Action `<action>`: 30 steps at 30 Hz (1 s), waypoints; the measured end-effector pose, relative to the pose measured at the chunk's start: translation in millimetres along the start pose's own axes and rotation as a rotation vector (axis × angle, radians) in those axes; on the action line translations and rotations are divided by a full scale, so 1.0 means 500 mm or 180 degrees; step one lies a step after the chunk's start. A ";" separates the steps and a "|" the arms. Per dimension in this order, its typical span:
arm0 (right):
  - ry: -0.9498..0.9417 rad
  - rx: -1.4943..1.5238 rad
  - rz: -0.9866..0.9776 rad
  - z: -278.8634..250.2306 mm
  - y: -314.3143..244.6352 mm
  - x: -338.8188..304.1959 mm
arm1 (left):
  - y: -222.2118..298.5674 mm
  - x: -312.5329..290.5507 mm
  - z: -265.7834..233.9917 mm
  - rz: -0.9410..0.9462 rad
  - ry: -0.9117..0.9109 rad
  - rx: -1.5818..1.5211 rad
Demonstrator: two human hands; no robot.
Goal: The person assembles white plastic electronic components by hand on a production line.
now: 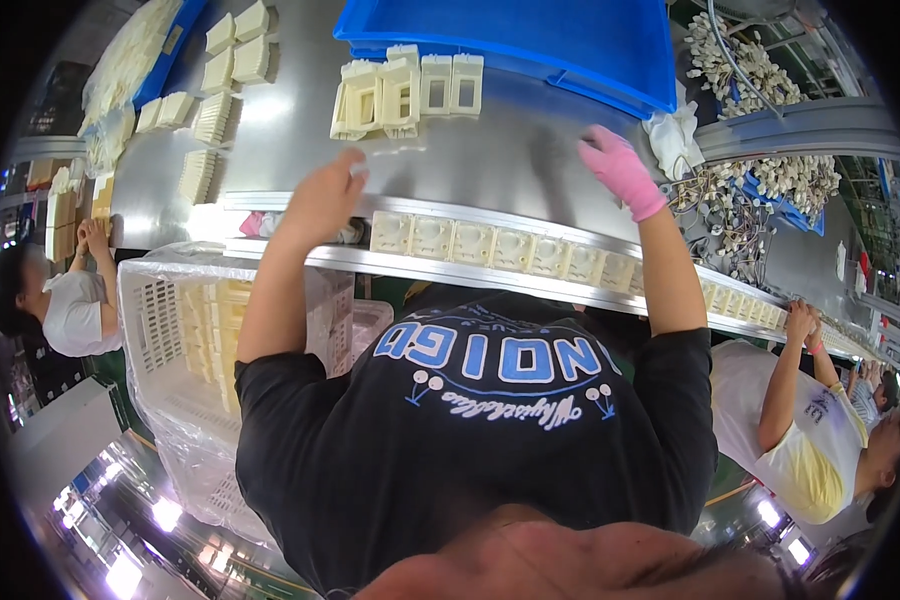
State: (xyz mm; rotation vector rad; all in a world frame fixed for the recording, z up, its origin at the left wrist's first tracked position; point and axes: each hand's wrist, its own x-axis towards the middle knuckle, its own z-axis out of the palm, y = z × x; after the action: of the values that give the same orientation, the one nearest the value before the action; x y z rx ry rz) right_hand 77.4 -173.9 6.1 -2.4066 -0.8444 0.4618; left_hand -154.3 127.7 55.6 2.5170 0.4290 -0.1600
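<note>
My bare left hand (328, 195) is above the near part of the metal table, its fingers loosely bent and apart, with nothing visible in it. Just beyond its fingertips stands a group of cream plastic housings (400, 95) with rectangular openings. My right hand (622, 172), in a pink glove, hovers over the table at the right, below the corner of a blue tray (515, 45). Its thumb and fingers are slightly apart and hold nothing I can see. Between my forearms, a row of square cream plastic parts (470, 243) lies in a metal-edged track.
More cream parts (210, 118) stand at the left of the table. Bundles of wired connectors (740, 190) lie at the right. A plastic-lined white crate (165, 320) is by my left side. Co-workers sit at left (75, 315) and right (790, 430).
</note>
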 end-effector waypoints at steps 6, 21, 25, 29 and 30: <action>0.0548 -0.1585 0.1556 0.012 0.194 -0.040 | -0.031 0.232 -0.014 0.1255 0.1168 0.0951; 0.0043 -0.1612 0.2125 0.024 0.164 -0.035 | 0.008 0.399 0.005 0.1261 0.0261 0.0383; -0.0059 -0.1586 0.2324 0.016 0.168 -0.023 | 0.067 0.316 -0.038 0.1472 0.0533 -0.0841; 0.0319 -0.1089 0.2017 0.007 0.161 -0.013 | 0.155 0.201 -0.027 0.1119 0.0232 -0.3008; 0.0285 -0.0618 0.1736 -0.015 0.128 -0.018 | 0.164 0.185 -0.019 0.1140 0.0218 -0.2998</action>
State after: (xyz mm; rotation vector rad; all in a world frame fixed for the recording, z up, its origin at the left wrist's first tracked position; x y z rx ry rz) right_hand 104.2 -224.7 -24.7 -2.8091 -0.1858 0.4840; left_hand -39.2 93.6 87.6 1.6255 0.0345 0.2249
